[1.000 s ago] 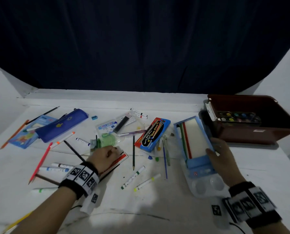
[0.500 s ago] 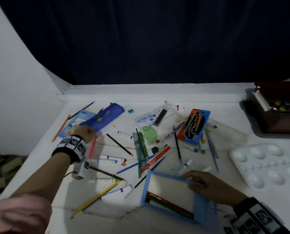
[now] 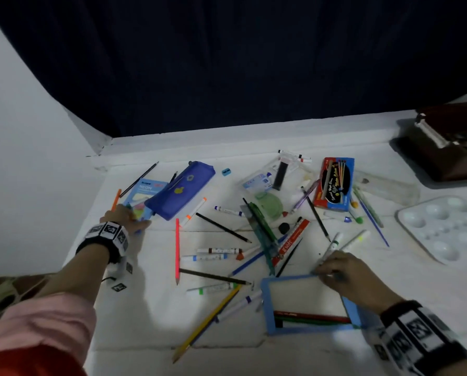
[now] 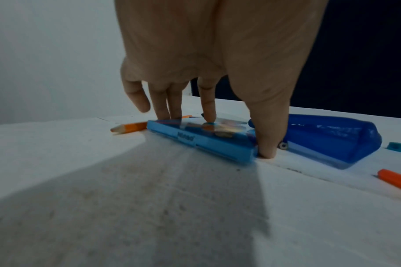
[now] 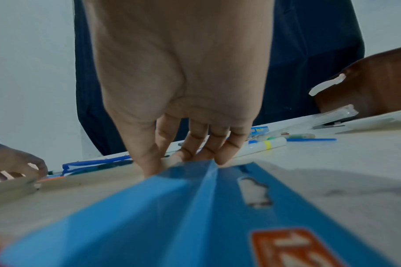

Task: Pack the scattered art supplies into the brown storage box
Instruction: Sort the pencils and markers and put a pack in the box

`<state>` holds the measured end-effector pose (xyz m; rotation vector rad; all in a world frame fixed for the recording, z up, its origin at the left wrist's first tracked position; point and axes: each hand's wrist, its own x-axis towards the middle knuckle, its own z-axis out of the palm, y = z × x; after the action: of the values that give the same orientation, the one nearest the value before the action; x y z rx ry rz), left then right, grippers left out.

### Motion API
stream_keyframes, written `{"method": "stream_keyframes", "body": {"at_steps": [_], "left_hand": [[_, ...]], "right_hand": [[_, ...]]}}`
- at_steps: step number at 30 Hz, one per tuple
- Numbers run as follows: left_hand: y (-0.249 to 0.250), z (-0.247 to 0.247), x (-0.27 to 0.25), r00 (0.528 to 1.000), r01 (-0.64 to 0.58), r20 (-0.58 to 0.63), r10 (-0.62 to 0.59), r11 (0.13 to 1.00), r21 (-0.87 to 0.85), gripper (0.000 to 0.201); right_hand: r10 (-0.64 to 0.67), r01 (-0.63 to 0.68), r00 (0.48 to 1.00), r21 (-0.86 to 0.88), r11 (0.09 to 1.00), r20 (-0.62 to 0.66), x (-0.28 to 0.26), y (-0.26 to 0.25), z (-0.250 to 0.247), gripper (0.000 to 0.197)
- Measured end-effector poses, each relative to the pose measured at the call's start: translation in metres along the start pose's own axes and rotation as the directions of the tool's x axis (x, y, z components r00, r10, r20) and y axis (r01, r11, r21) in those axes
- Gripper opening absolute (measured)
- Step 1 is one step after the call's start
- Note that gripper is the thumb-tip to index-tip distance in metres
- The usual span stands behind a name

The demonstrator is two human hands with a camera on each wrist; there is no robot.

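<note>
Item: left hand [image 3: 125,217], reaching to the far left of the white surface [image 3: 150,316]. Its grip is on the light blue flat pack [image 4: 202,142]: fingertips [image 4: 209,115] press down on the clear top face, while the thumb [image 4: 267,144] stands on the surface against the pack's near corner. The pack lies flat, directly under and between the digits, partly tucked beneath the dark blue pencil pouch [image 3: 180,189]. An orange pencil [image 4: 128,127] pokes out from behind the pack's left end.

Item: right hand [image 3: 346,275], at the near right. Its grip closes on the far edge of the open blue pencil box [image 3: 267,305]: thumb [image 5: 147,162] on one side of the raised flap, fingers bent over the other. The box lies flat on the surface, extending from the fingertips back toward the wrist; a few coloured pencils [image 3: 311,320] lie along its near side. Whether the fingers also catch the white marker [image 3: 332,246] just beyond them cannot be told.

Item: brown storage box [image 3: 449,147], far right corner of the surface, well apart from both hands. A paint set shows inside, blurred.

Item: scattered supplies between the hands: markers, pencils, brushes, a ruler, a green round case [image 3: 270,203], a red brush carton [image 3: 334,183], a small blue sharpener [image 3: 226,172].

Item: white paint palette [image 3: 444,229], right side, near the brown storage box.
</note>
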<state>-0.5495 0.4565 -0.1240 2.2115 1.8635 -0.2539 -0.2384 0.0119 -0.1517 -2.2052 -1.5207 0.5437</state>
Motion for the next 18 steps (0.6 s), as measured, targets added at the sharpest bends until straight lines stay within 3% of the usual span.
{"method": "stream_keyframes", "body": {"at_steps": [2,5,8,10,12,15,18], "left_hand": [[-0.001,-0.004,-0.005,0.998,0.028,-0.049,-0.027,0.999,0.024,0.088],[-0.003,-0.012,-0.019,0.955,0.018,-0.295,-0.017,1.000,0.000,0.089],[-0.012,-0.017,-0.019,0.841,-0.190,-0.487,0.236,0.971,0.143,0.082],[-0.017,-0.020,-0.015,0.785,-0.257,-0.502,0.364,0.927,0.272,0.084],[-0.014,-0.026,-0.018,0.737,-0.274,-0.530,0.419,0.903,0.332,0.085],[-0.009,-0.034,-0.026,0.658,-0.282,-0.623,0.422,0.906,0.316,0.081],[0.007,-0.044,-0.047,0.633,-0.378,-0.693,0.344,0.919,0.110,0.081]], "right_hand": [[0.012,-0.011,0.999,0.022,1.000,-0.044,0.000,0.000,0.003,0.034],[-0.012,0.015,0.996,0.028,0.999,-0.093,-0.003,0.004,0.010,0.037],[0.007,-0.005,0.992,0.019,1.000,-0.124,-0.006,0.002,0.011,0.035],[0.035,-0.033,0.990,0.013,0.999,-0.134,-0.006,0.000,0.011,0.038],[0.035,-0.033,0.988,0.014,0.999,-0.150,-0.006,0.000,0.013,0.040],[0.026,-0.023,0.985,0.019,1.000,-0.170,-0.007,0.001,0.013,0.040],[0.042,-0.045,0.984,-0.012,0.999,-0.173,-0.012,-0.006,0.007,0.032]]}}
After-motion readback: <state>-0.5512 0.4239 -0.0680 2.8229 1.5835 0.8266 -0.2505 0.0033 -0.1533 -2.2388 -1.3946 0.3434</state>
